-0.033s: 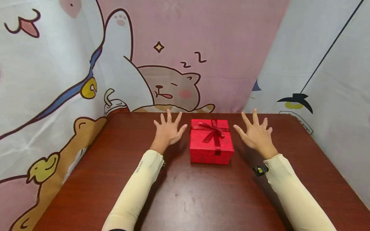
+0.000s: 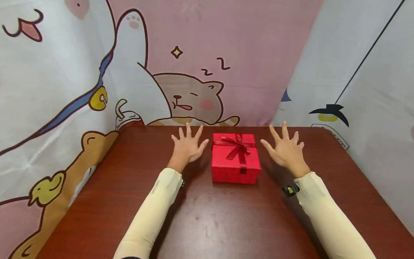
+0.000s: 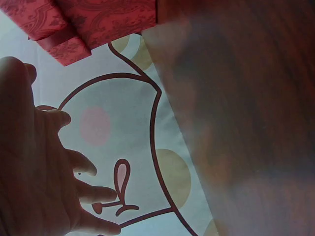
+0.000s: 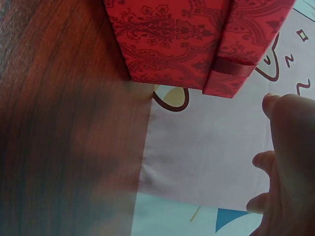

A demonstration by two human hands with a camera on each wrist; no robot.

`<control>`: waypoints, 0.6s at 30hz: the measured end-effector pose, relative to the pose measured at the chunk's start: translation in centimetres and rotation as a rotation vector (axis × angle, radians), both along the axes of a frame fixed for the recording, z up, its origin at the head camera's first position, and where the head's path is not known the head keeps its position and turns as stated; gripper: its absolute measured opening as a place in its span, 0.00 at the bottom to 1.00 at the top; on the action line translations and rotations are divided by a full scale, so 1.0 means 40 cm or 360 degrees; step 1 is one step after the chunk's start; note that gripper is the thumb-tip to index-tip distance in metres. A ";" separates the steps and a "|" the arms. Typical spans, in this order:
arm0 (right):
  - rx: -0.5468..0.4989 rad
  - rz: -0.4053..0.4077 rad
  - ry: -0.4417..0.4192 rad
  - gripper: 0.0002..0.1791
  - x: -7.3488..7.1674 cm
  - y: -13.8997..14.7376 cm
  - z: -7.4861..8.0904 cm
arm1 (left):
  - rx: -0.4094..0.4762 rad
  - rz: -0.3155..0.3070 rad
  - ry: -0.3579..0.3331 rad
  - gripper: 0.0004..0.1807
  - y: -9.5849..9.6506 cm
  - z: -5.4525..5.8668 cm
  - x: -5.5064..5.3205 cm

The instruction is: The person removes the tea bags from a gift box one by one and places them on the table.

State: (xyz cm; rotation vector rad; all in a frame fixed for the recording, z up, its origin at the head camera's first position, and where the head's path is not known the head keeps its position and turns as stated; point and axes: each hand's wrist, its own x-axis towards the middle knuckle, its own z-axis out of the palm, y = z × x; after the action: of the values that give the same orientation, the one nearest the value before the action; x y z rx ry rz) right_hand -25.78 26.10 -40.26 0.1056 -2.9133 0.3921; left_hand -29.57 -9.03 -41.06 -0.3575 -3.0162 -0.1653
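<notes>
A red gift box with a dark red ribbon and bow sits on the table between the two hands. To its left, the left hand is held with fingers spread, apart from the box. On the other side the right hand also has its fingers spread and does not touch the box. Both wrist views show the patterned side of the box, in the left wrist view the box at the top and in the right wrist view the box likewise. Neither hand holds anything.
The brown wooden table reaches back to a cloth backdrop printed with cartoon animals. More printed cloth hangs along the left and right sides. Long pale sleeves cover both forearms, and a small dark device is on the right wrist.
</notes>
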 end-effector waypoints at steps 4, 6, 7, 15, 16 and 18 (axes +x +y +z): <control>0.0005 0.0003 -0.0011 0.45 0.004 -0.003 0.000 | -0.0034 0.0004 -0.0026 0.39 -0.001 -0.005 0.008; 0.0015 0.0002 -0.0016 0.44 0.009 -0.006 -0.001 | -0.0036 -0.0001 -0.0048 0.39 0.001 -0.008 0.013; 0.0019 0.0002 -0.0018 0.44 0.011 -0.007 0.000 | -0.0043 -0.0002 -0.0048 0.39 0.002 -0.008 0.015; 0.0029 0.0056 0.0011 0.42 0.032 -0.028 0.018 | -0.0044 -0.0055 -0.0001 0.38 0.014 0.018 0.025; 0.0028 0.0077 0.0013 0.42 0.036 -0.032 0.021 | -0.0035 -0.0074 0.0007 0.38 0.016 0.021 0.028; 0.0018 0.0130 0.0011 0.41 0.041 -0.041 0.024 | -0.0024 -0.0110 0.0029 0.38 0.022 0.027 0.033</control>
State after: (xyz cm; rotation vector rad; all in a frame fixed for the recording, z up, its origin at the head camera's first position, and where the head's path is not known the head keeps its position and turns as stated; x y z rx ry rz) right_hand -24.15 24.45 -39.30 0.2277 -2.9115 0.3871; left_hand -28.25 -8.16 -39.99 -0.4622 -2.9907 -0.1436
